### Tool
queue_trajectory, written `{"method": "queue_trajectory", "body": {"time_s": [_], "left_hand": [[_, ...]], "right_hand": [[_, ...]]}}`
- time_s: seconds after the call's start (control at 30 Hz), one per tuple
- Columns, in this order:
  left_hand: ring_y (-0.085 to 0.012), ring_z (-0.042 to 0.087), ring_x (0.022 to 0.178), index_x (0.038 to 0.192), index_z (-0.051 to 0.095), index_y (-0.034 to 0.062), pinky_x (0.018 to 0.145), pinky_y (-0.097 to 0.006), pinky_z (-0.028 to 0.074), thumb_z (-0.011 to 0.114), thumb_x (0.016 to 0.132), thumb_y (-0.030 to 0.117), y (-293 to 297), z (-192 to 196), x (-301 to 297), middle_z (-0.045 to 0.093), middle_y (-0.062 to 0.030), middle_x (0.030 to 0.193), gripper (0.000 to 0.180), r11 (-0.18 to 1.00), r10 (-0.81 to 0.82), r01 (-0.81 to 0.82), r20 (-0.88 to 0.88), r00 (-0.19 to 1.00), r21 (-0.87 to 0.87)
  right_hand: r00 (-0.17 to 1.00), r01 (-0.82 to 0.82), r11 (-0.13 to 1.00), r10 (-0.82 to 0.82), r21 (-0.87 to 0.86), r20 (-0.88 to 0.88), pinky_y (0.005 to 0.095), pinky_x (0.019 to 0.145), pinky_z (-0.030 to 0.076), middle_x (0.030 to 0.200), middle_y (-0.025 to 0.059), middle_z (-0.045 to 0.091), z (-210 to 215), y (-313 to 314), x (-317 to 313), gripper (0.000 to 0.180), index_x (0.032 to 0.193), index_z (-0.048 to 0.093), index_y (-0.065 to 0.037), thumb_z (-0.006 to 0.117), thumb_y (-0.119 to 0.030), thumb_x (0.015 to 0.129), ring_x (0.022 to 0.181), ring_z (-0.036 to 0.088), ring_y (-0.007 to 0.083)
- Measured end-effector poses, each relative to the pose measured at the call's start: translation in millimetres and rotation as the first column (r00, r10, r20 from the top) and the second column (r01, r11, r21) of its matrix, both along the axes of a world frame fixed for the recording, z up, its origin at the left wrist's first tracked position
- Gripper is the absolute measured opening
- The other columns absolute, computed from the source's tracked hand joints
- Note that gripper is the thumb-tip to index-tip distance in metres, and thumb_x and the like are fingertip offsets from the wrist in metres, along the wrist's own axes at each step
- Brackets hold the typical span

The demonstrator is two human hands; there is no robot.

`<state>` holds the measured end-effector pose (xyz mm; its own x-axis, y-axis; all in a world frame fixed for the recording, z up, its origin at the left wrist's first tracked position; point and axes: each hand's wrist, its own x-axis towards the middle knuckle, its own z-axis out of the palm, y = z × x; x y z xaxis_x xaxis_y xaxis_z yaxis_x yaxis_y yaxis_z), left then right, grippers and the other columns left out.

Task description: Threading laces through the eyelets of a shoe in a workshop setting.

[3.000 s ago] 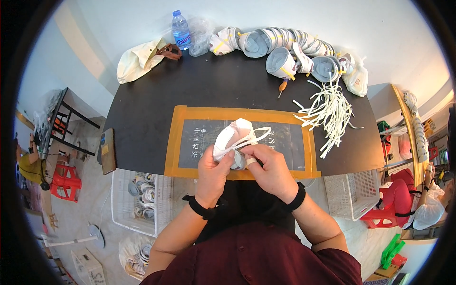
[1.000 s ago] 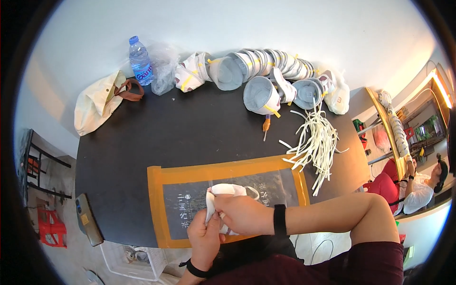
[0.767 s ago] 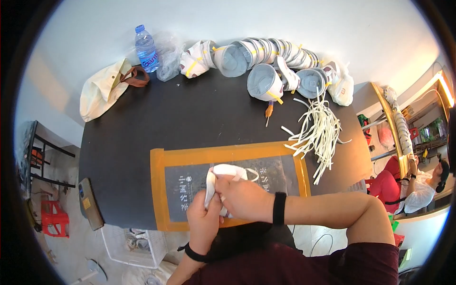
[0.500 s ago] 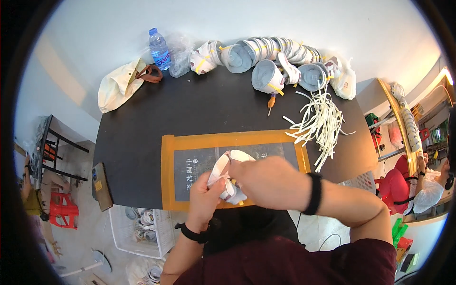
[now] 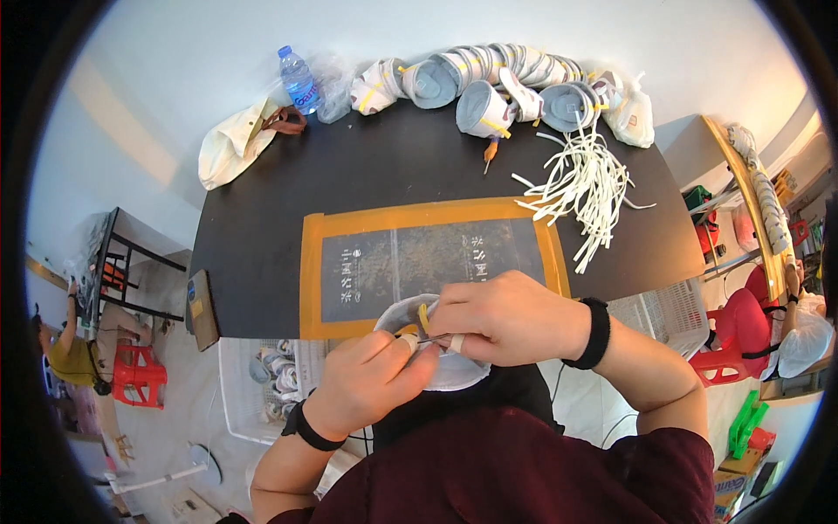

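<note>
At the table's near edge I hold a cup-shaped fabric piece (image 5: 458, 375) with a pale grey inside and a yellow strip at its rim. My left hand (image 5: 367, 375) pinches the rim from the left. My right hand (image 5: 519, 323) grips it from the right, and the fingertips of both hands meet. Light bands show at the fingers; I cannot tell whether they are tape or part of the piece. Beyond the hands lies a dark panel (image 5: 428, 262) edged with orange-brown tape. A bunch of white cords (image 5: 585, 188) rests at the far right.
Along the wall stand nested grey-lined fabric pieces (image 5: 515, 65), a water bottle (image 5: 299, 83) and a cream bag (image 5: 231, 153). A small orange-handled tool (image 5: 491, 153) lies before them. At left is a phone (image 5: 202, 310). White baskets (image 5: 231, 397) flank me below. Other people sit at both sides.
Both hands have come closer to me, from over the panel to the table edge. The fabric piece has turned so its grey inside shows, and the right hand now pinches its rim beside the left.
</note>
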<state>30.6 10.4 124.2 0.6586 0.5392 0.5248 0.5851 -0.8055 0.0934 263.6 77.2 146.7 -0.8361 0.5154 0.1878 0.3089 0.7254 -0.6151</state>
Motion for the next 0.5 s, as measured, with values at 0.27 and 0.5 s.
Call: {"method": "queue_trajectory", "body": {"time_s": [0.27, 0.5], "left_hand": [[-0.0178, 0.059, 0.072, 0.094, 0.065, 0.0102, 0.053, -0.027, 0.046, 0.072, 0.065, 0.008, -15, 0, 2, 0.061, -0.0037, 0.089, 0.03, 0.982, -0.039, 0.024, 0.076, 0.996, 0.189], [-0.0154, 0.057, 0.07, 0.095, 0.064, 0.0095, 0.052, -0.026, 0.045, 0.07, 0.067, 0.01, -23, -3, 7, 0.057, -0.0008, 0.083, 0.028, 0.988, -0.009, -0.002, 0.065, 0.998, 0.157]], "right_hand": [[0.981, 0.048, 0.97, -0.09, -0.237, -0.17, 0.04, 0.064, 0.051, 0.085, 0.0086, 0.062, -6, -25, -1, 0.01, 0.09, 0.065, -0.008, 0.061, -0.014, 0.083, 0.075, 0.064, 0.0295], [0.988, 0.139, 0.968, -0.121, 0.211, -0.098, 0.0362, 0.06, 0.053, 0.085, 0.0096, 0.059, -7, -53, -2, 0.012, 0.089, 0.059, -0.006, 0.063, -0.013, 0.08, 0.07, 0.064, 0.0275]]}}
